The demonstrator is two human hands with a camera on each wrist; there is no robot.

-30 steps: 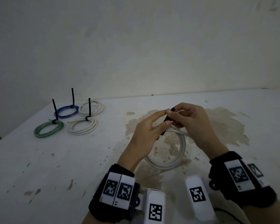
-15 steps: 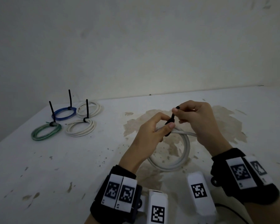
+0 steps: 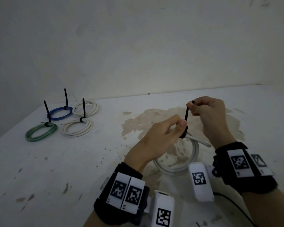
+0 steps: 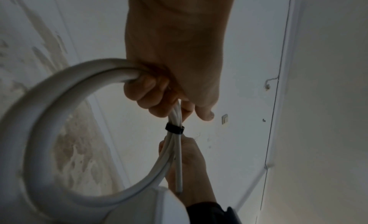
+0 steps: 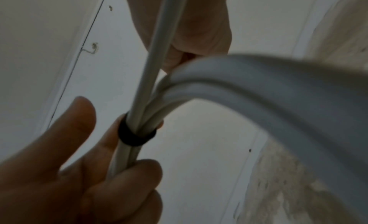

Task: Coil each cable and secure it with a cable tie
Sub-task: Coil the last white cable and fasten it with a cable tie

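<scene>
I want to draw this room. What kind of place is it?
Probably a plain workroom or spare room, though I can't be sure. There is a stained white table, a bare, scuffed wall behind it, and tied cable coils lined up on the table. No furniture or decorations show.

No readable text, brand or number anywhere. Only black-and-white square code markers (image 3: 125, 192) on the white tags of the wrist bands (image 3: 250, 181), not readable as words.
</scene>
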